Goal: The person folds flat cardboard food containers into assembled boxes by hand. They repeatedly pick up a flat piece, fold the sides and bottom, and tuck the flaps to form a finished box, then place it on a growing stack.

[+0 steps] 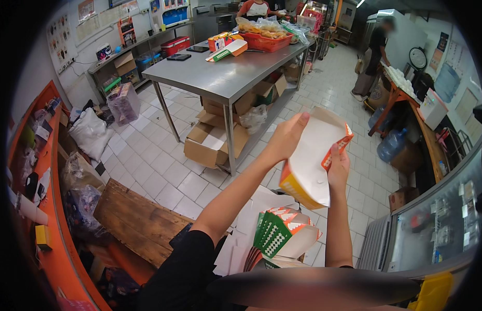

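Observation:
I hold a white cardboard food box [313, 160] with orange and yellow edges up in front of me. My left hand [287, 137] grips its upper left side, fingers over the rim. At the box's right side, my right hand [338, 166] pinches an orange flap. The box is partly unfolded, its white inside facing me. Below my arms lies a stack of flat box blanks [274, 236] in white, green and orange.
A steel table [220, 78] stands ahead with an orange basket [267, 41] and boxes on top, and cardboard cartons [215, 140] beneath. A wooden board [137, 220] lies at lower left beside an orange counter [54, 228]. A person [373, 57] stands at far right. A glass display case [438, 223] is at right.

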`<state>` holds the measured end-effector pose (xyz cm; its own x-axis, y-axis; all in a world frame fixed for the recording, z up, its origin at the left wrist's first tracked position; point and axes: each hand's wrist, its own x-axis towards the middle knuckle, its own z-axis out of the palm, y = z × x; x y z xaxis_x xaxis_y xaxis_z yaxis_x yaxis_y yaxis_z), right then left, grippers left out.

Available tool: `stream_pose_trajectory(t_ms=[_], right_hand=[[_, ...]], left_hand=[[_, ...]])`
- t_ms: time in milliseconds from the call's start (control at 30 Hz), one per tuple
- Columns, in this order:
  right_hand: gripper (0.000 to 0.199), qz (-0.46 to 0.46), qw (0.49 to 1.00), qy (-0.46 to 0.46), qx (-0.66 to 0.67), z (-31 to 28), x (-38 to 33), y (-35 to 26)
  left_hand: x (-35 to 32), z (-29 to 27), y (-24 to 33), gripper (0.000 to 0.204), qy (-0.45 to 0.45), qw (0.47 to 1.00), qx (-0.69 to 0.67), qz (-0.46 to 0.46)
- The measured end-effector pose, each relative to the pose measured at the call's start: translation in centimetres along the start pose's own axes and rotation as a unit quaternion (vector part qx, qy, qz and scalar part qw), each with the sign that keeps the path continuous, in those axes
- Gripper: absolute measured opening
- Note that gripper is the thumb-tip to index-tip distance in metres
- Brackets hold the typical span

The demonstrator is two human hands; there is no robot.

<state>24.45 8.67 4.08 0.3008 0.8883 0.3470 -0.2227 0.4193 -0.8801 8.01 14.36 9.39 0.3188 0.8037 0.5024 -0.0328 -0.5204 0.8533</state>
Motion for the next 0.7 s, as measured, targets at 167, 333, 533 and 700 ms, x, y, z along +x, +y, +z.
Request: stream_pose_trajectory(t_ms=[167,333,533,700], right_hand=[[0.031,-0.087,0.995,0.0,-0.041,0.2,2.0,1.5],[0.024,-0.009,0.993,-0.028,-0.113,-1.1,1.2,3.3],[0.033,0.004,0.996,-0.061,0.071,0.8,-0.2,6.3],[0.032,0.035,0.996,-0.077,0.038,1.0,-1.5,6.6]], left_hand=[[0.2,-0.7,-0.6,0.065,-0.033,0.989,-0.138,-0.047],[-0.7,-1.0,-2.4,0.066,-0.071,0.996,-0.057,-0.015],[-2.7,-0.7,-4.0,0.046,0.009,0.999,0.042,0.027],[-5.6,-1.6,-5.9,0.034,0.026,0.997,0.024,0.062]])
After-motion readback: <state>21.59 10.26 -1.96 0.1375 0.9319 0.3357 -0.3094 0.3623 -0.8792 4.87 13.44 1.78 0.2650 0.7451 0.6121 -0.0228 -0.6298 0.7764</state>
